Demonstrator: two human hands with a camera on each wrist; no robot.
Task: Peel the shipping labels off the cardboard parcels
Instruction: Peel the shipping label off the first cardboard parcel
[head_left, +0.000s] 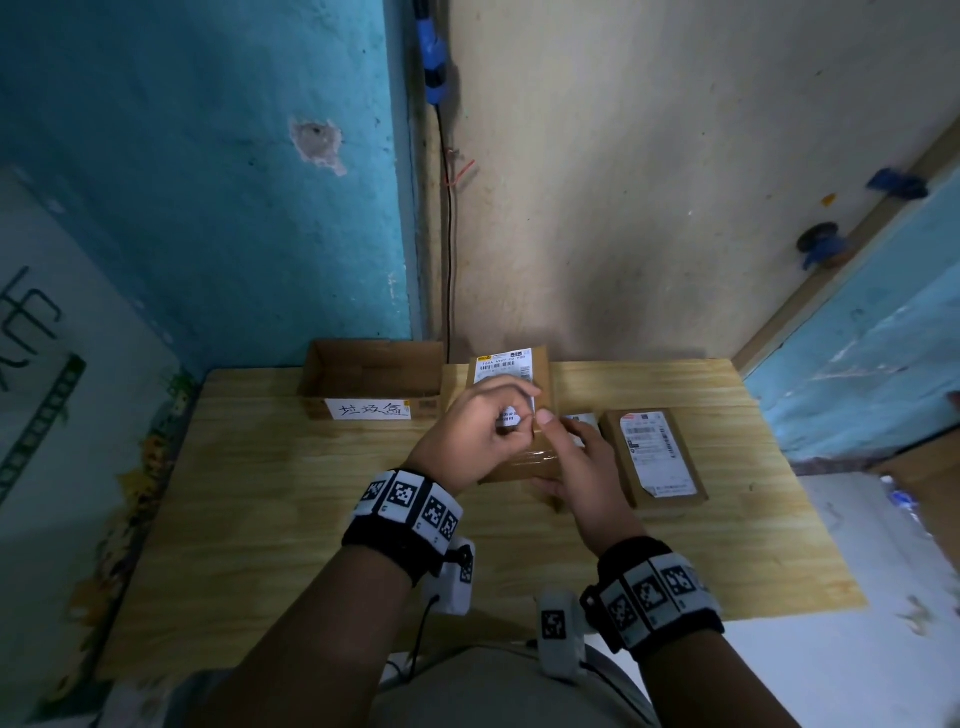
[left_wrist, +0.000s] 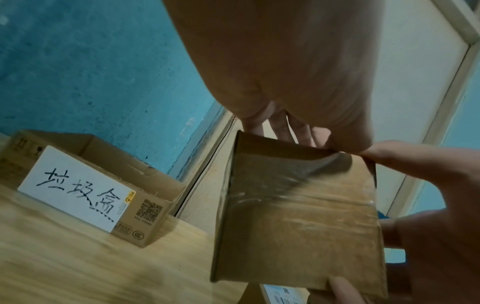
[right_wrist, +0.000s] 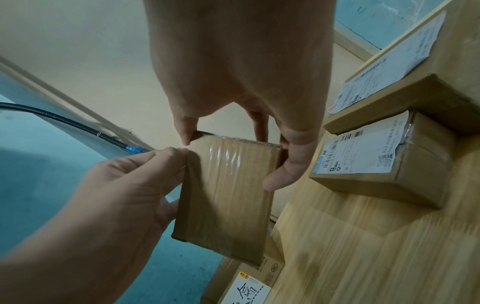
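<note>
- The parcel (head_left: 519, 457), tape-wrapped cardboard, was held above the wooden table (head_left: 311, 519).
- The right hand (head_left: 582, 483) gripped its edges.
- The left hand (head_left: 467, 436) pinched its label (head_left: 506, 415).
- An open box (head_left: 374, 379) stood left; two labelled parcels (head_left: 655, 457) lay right.

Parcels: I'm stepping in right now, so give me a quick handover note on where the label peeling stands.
Left hand: pinches the lower edge of the label on the held parcel.
Right hand: grips that parcel, above the table.
Done: no peeled label shows in the open box at the back left.
Left: finish this label, then the flat parcel and the small parcel, both labelled, on the table at the right.
</note>
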